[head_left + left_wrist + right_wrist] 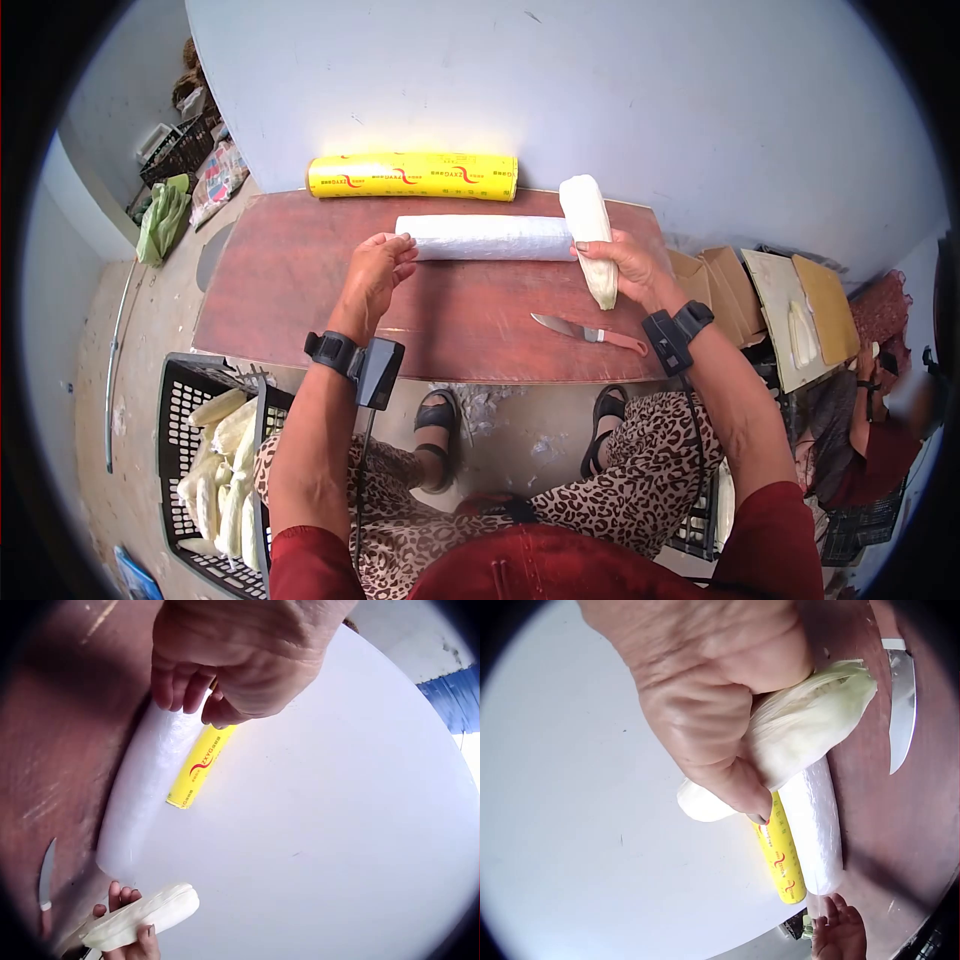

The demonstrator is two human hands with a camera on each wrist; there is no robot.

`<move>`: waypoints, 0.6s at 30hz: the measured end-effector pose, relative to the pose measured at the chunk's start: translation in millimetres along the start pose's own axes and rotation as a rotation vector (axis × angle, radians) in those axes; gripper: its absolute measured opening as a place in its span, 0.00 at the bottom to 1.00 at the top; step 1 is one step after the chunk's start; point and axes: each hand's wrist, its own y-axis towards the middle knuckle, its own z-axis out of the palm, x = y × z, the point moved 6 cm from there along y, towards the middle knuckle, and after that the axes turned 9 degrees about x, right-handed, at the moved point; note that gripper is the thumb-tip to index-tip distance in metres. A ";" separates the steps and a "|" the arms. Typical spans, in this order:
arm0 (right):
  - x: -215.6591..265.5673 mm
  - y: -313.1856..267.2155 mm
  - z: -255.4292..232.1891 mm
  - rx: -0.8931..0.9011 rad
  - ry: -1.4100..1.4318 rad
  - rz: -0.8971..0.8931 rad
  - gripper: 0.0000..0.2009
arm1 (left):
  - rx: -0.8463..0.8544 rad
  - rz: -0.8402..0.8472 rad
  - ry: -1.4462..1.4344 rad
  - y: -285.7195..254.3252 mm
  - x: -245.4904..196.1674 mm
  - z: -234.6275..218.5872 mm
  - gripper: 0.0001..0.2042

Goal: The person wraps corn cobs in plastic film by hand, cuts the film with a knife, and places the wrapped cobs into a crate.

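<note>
My right hand [628, 262] grips an ear of corn [590, 225] in pale inner husk, raised over the right end of a roll of clear cling film [490, 238]. In the right wrist view the thumb lies across the husk, and the corn's greenish end [859, 682] points toward the knife. My left hand [378, 270] is at the roll's left end, thumb and curled fingers pinching the film's edge. A thin bit of film shows between roll and hand in the right wrist view. On the table, a knife [575, 328] with a pinkish handle lies nearest the right hand.
Behind the film lies a yellow printed roll [412, 176] against the pale wall. The reddish table [460, 320] ends just before my knees. A black crate [180, 400] of corn ears stands at the left; cardboard [825, 305] and another person's arm [865, 400] are at the right.
</note>
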 end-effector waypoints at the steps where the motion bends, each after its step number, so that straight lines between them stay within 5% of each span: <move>1: 5.7 4.2 -0.5 0.002 0.004 -0.018 0.22 | -0.002 0.005 0.023 5.0 -7.4 3.1 0.04; 13: 92.8 36.0 2.2 -0.028 -0.090 -0.205 0.21 | 0.010 0.284 -0.130 38.0 -61.7 23.6 0.04; 18: 131.9 24.4 7.0 -0.067 -0.040 -0.411 0.23 | 0.030 0.487 -0.121 30.5 -101.0 29.2 0.06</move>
